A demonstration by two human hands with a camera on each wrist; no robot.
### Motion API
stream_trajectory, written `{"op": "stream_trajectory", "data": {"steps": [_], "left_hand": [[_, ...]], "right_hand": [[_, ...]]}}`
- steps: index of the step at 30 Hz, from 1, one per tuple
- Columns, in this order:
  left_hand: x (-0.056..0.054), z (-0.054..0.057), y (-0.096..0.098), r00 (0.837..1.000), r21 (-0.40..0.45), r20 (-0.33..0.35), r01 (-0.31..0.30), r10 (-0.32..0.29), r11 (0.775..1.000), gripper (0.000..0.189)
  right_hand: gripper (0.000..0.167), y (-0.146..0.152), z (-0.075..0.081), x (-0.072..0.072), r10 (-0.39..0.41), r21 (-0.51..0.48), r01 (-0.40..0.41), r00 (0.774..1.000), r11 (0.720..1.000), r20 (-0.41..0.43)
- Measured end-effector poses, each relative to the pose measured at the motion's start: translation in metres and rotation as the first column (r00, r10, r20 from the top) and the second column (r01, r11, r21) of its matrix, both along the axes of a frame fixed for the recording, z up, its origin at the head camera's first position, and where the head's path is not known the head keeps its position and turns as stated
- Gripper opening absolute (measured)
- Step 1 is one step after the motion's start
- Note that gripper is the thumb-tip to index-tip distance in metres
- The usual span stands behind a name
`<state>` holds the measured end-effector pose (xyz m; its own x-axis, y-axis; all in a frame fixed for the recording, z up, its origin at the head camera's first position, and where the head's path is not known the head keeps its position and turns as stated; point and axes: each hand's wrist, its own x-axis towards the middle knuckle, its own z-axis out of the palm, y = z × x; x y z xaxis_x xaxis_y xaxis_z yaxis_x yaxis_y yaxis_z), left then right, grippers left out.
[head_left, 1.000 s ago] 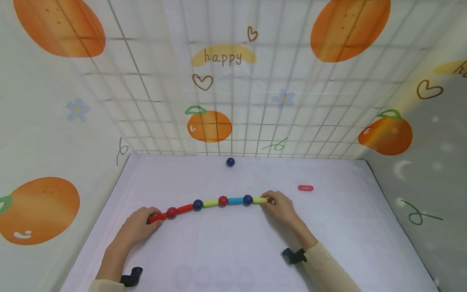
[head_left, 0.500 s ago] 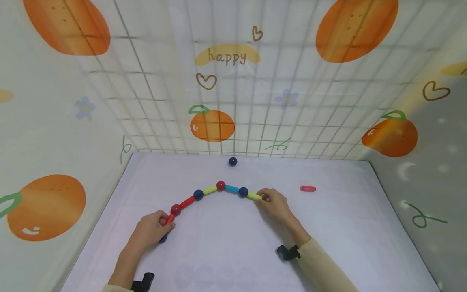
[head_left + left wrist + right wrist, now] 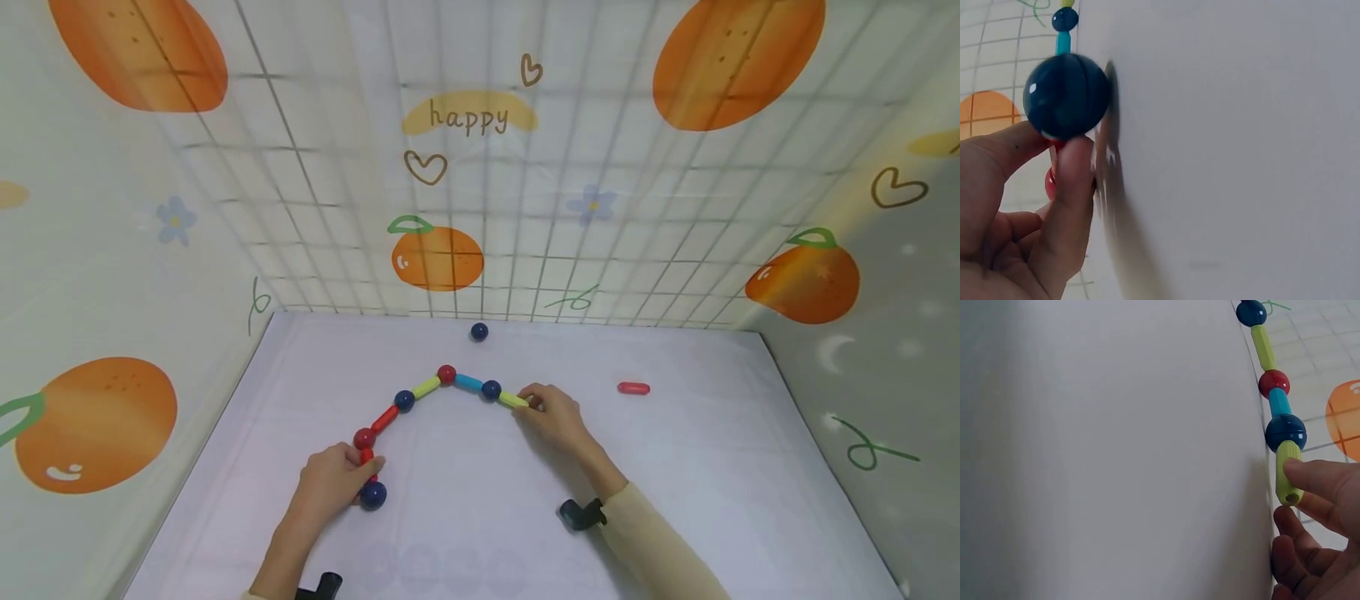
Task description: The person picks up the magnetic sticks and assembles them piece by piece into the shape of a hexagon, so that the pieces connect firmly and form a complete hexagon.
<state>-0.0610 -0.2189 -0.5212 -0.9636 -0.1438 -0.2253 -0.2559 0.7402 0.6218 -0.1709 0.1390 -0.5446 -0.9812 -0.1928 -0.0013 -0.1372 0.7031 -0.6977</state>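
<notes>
A bent chain of coloured rods and balls arches over the white table. My left hand (image 3: 327, 486) pinches the red rod (image 3: 367, 456) at its near end, between a navy ball (image 3: 373, 496) and a red ball (image 3: 365, 438). In the left wrist view that navy ball (image 3: 1066, 97) sits just beyond the thumb and finger. At the other end, my right hand (image 3: 557, 417) pinches a yellow-green rod (image 3: 513, 400), whose open end shows a hole in the right wrist view. A light blue rod (image 3: 468, 382) and another red ball (image 3: 447, 374) form the chain's peak.
One loose navy ball (image 3: 479, 332) lies near the back edge of the white table (image 3: 690, 467). To the right is a loose red rod (image 3: 633, 388). Fabric walls printed with oranges stand behind and at both sides.
My left hand has moved right and nearer, swinging its end of the chain round. The nearly straight chain now bends into an arch, and the right hand has shifted slightly left.
</notes>
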Motion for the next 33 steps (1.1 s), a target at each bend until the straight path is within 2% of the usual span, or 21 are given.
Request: {"op": "stream_trajectory", "data": {"steps": [5, 10, 15, 23, 25, 28, 31, 33], "left_hand": [[0.004, -0.001, 0.007, 0.999, 0.065, 0.049, -0.001, -0.002, 0.998, 0.033], [0.010, -0.004, 0.013, 0.995, 0.101, 0.091, 0.036, -0.045, 0.994, 0.038], [0.017, -0.002, 0.025, 0.990, 0.138, 0.108, 0.072, -0.088, 0.988, 0.039], [0.025, -0.003, 0.041, 0.985, 0.177, 0.125, 0.097, -0.120, 0.979, 0.039], [0.027, -0.002, 0.043, 0.984, 0.140, 0.121, 0.113, -0.130, 0.984, 0.041], [0.023, 0.006, 0.042, 0.991, 0.002, 0.069, 0.119, -0.118, 0.993, 0.041], [0.009, 0.015, 0.037, 0.994, -0.150, -0.043, 0.095, -0.103, 0.984, 0.037], [-0.006, 0.020, 0.033, 0.989, -0.190, -0.101, 0.083, -0.104, 0.978, 0.041]], "right_hand": [[0.018, -0.003, -0.001, -0.001, 0.006, 0.007, -0.006, 1.000, 1.000, -0.016], [0.018, -0.005, -0.001, -0.002, 0.011, 0.002, -0.010, 1.000, 1.000, -0.027], [0.019, -0.007, -0.002, -0.004, 0.010, 0.013, -0.009, 1.000, 1.000, -0.020], [0.018, -0.008, -0.003, -0.008, -0.008, 0.007, 0.008, 1.000, 1.000, -0.002], [0.018, -0.008, -0.003, -0.009, -0.008, 0.007, 0.008, 1.000, 1.000, -0.004], [0.018, -0.008, -0.003, -0.009, -0.002, 0.000, 0.002, 1.000, 1.000, -0.007], [0.018, -0.007, -0.004, -0.009, 0.005, -0.007, -0.005, 1.000, 1.000, -0.020], [0.018, -0.007, -0.004, -0.009, 0.009, -0.005, -0.009, 1.000, 1.000, -0.027]]}}
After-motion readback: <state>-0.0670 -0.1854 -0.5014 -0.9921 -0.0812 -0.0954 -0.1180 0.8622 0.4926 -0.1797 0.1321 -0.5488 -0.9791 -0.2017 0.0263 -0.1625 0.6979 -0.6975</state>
